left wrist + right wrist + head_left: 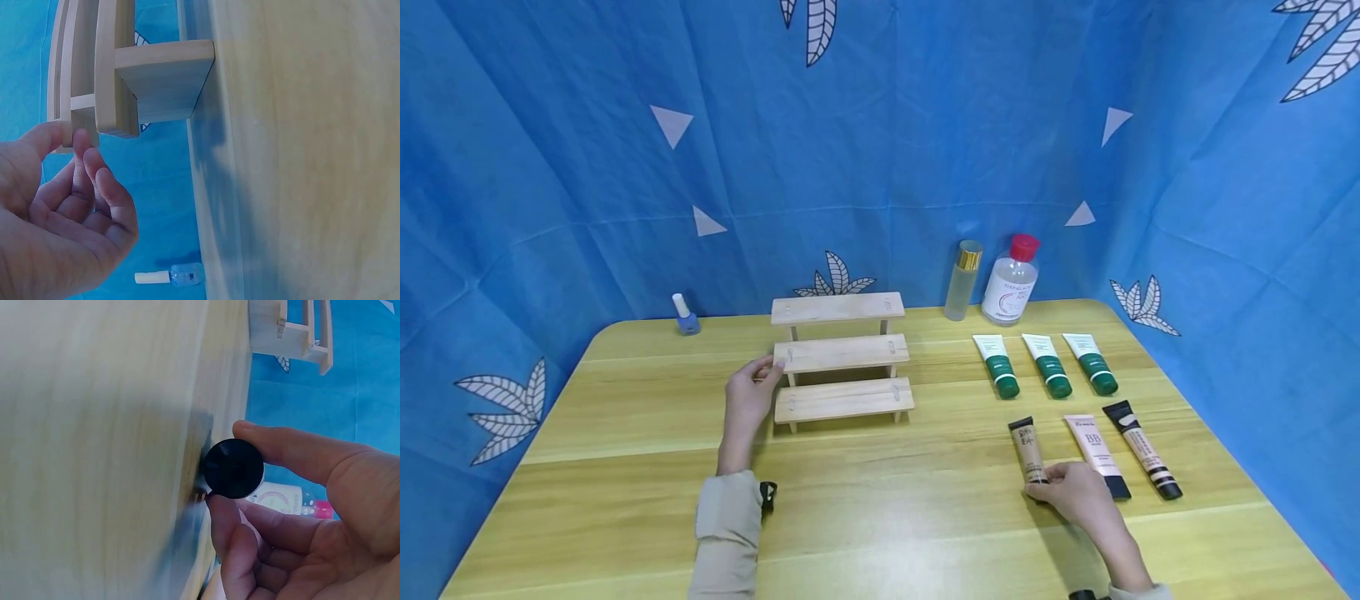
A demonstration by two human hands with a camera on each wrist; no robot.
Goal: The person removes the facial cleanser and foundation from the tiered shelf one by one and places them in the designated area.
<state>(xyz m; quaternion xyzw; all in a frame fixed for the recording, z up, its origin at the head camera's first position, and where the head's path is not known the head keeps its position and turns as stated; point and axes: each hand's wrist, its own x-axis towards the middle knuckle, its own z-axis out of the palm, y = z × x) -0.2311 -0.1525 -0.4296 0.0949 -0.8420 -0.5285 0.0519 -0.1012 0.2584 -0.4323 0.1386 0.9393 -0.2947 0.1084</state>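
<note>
A three-step wooden display stand (841, 355) stands left of the table's middle. At the left end of its middle step, my left hand (751, 392) pinches the board between thumb and fingers, as the left wrist view (75, 219) shows closer. On the right, my right hand (1078, 492) grips a tan cosmetic tube (1028, 450) by its black cap end (234, 469), thumb on one side and fingers on the other. Beside that hand lie a pink BB cream tube (1092, 446) and a beige tube with black ends (1142, 450).
Several green-and-white tubes (1047, 367) lie in a row behind the tan one. Farther back stand a gold-capped bottle (961, 283) and a red-capped clear bottle (1009, 287). Blue nail polish (686, 317) stands at the back left. Blue cloth (880, 150) hangs around the table.
</note>
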